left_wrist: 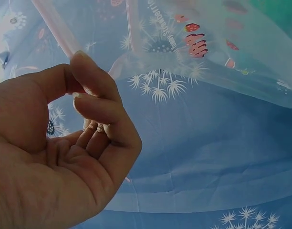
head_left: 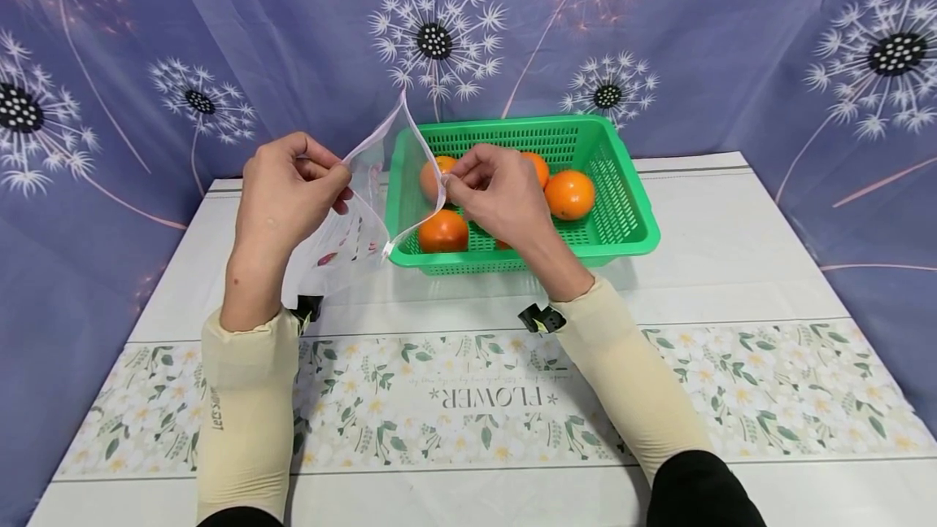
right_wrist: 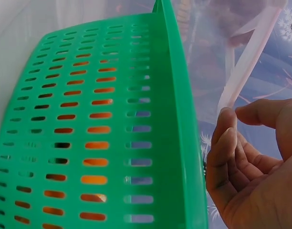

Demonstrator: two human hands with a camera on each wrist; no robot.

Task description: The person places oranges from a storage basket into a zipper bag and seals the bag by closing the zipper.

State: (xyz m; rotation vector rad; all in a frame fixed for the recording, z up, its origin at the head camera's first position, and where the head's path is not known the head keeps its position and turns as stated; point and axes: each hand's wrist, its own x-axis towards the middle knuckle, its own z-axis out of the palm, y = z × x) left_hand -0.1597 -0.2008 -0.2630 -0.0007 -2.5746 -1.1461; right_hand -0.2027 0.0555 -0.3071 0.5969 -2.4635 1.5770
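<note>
Between my two hands a clear zip bag (head_left: 344,242) with printed strawberries hangs with its mouth spread wide. My left hand (head_left: 289,189) pinches one side of the rim between thumb and fingers. The opposite side is pinched by my right hand (head_left: 501,189), which is over the green basket (head_left: 629,246). Oranges lie in the basket, among them one orange (head_left: 443,232) at the front left and another orange (head_left: 570,194) near the middle; my right hand partly hides others. In the left wrist view, strawberry prints (left_wrist: 196,45) show on the bag. The right wrist view has the basket's slotted side (right_wrist: 88,119) close up.
A white table (head_left: 732,267) carries a floral strip (head_left: 498,405) lettered FLOWER across its front. Behind and beside it hangs a blue-purple curtain (head_left: 307,23) with dandelion prints. The basket stands at the table's back edge, close to the curtain.
</note>
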